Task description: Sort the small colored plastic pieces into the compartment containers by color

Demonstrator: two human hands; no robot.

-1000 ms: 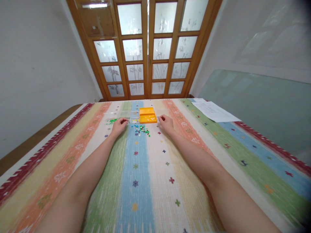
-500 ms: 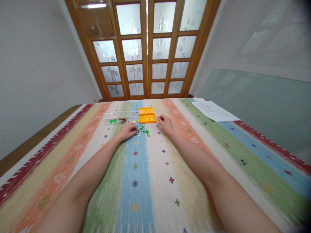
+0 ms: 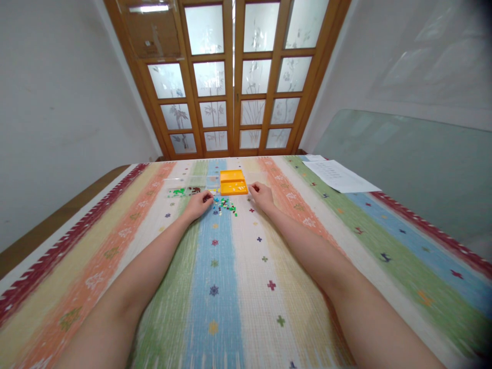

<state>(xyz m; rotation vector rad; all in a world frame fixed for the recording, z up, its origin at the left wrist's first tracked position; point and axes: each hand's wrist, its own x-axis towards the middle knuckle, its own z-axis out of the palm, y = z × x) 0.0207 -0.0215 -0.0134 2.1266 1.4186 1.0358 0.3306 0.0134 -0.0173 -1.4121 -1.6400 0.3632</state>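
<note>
A heap of tiny coloured pieces (image 3: 225, 204) lies on the striped tablecloth (image 3: 234, 266) far out in front of me. My left hand (image 3: 199, 204) rests just left of the heap with its fingers curled in a pinch near the clear compartment tray (image 3: 188, 191); what it pinches is too small to make out. My right hand (image 3: 262, 195) lies right of the heap, fingers curled, beside the yellow box (image 3: 232, 183). The clear tray holds green and dark pieces.
A white sheet of paper (image 3: 338, 176) lies at the far right of the table. A glass panel (image 3: 407, 164) leans against the right wall. Wooden doors with frosted panes (image 3: 230, 77) stand behind the table's far edge.
My left hand went from the clear tray down to the heap, then drew back a little toward the tray. My right hand has barely moved.
</note>
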